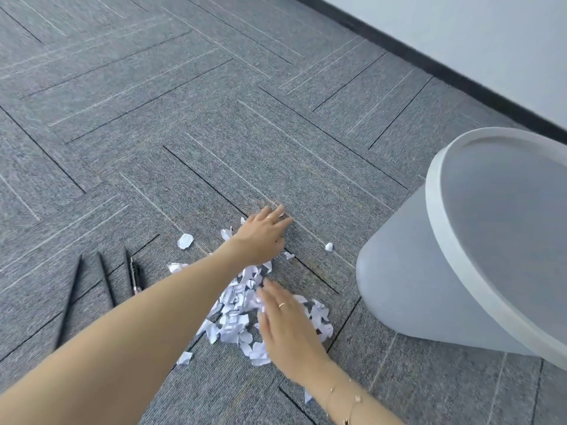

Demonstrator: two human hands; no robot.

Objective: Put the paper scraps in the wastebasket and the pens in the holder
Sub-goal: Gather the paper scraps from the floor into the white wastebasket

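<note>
A heap of white paper scraps (236,317) lies on the grey carpet in front of me. My left hand (262,237) reaches past the far edge of the heap, fingers straight and flat on the carpet. My right hand (287,329) lies flat with straight fingers on the near right side of the heap. Loose scraps (185,241) sit apart from the heap, one small scrap (329,247) close to the wastebasket. The grey wastebasket (435,216) with a pale rim stands at the right. Several black pens (106,280) lie side by side at the left.
Grey carpet tiles (184,118) cover the floor. A white wall with a black skirting board (445,65) runs along the upper right, behind the wastebasket. No pen holder is in view.
</note>
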